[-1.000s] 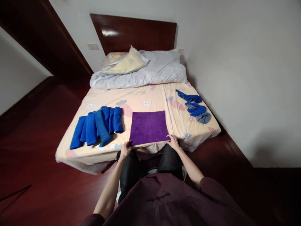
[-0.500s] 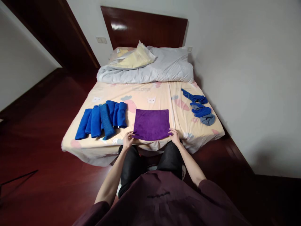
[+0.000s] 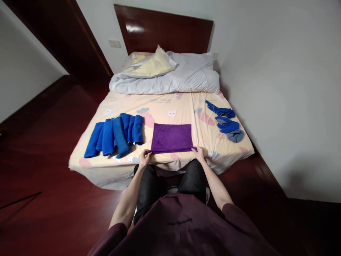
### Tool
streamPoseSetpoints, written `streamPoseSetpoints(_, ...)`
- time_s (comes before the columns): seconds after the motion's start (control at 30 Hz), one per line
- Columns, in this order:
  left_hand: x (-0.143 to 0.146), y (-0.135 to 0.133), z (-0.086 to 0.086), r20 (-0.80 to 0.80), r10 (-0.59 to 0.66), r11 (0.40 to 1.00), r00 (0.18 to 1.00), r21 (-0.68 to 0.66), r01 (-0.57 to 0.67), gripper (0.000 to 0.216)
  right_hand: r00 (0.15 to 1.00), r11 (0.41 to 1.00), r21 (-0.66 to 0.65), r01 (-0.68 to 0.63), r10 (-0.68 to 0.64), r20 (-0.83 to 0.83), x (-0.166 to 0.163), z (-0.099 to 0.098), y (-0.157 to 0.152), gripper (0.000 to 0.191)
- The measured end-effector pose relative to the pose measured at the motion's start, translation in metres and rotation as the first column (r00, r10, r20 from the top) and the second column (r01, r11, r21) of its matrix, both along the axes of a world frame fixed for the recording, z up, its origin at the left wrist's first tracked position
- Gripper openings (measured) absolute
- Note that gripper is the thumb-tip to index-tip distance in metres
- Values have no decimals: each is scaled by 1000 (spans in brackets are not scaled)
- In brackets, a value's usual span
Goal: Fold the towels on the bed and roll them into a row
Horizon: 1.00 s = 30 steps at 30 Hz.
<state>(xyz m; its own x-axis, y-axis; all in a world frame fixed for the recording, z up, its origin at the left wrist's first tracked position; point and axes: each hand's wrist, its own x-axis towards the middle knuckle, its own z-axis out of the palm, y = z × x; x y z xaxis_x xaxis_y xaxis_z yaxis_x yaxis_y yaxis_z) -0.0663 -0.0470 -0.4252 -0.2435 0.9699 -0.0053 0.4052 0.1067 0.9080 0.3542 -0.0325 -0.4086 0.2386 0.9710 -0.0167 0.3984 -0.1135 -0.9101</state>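
A purple towel (image 3: pixel 172 137) lies flat near the front edge of the bed, its near edge turned up into a narrow fold. My left hand (image 3: pixel 144 156) pinches the near left corner of that fold. At the near right corner, my right hand (image 3: pixel 198 153) pinches the other end. Left of the towel sits a group of several rolled blue towels (image 3: pixel 108 137), side by side. To the right lies a loose, crumpled pile of blue and grey cloths (image 3: pixel 228 124).
The bed (image 3: pixel 170 106) has a pale patterned sheet. A bunched grey quilt (image 3: pixel 191 73) and a yellow cloth (image 3: pixel 157 64) lie below the dark headboard (image 3: pixel 170 32). A white wall (image 3: pixel 279 89) rises on the right, and dark red floor (image 3: pixel 48 149) shows on the left.
The towel's near edge has been turned over into a narrow fold, so the towel looks shorter front to back. Both hands keep hold of its corners.
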Motion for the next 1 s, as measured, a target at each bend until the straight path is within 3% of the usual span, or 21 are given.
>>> streamPoseSetpoints(0.1,-1,2,-1,-39,30,1000,999,1,-30,32,998,998,15,55,-55,2,2,1,3,40)
streamPoseSetpoints(0.3,-1,-6,2,-39,27,997,999,-65,-30,37,999,997,69,-23,21,35,10,-10,-1,47)
streamPoseSetpoints(0.57,8,-8,4,-132,69,982,989,-164,-91,28,994,998,65,-7,0,109,10,-35,-2,42)
streamPoseSetpoints(1.0,13,-3,5,-290,34,962,957,-249,-109,27,974,997,10,81,-81,211,3,-40,-3,39)
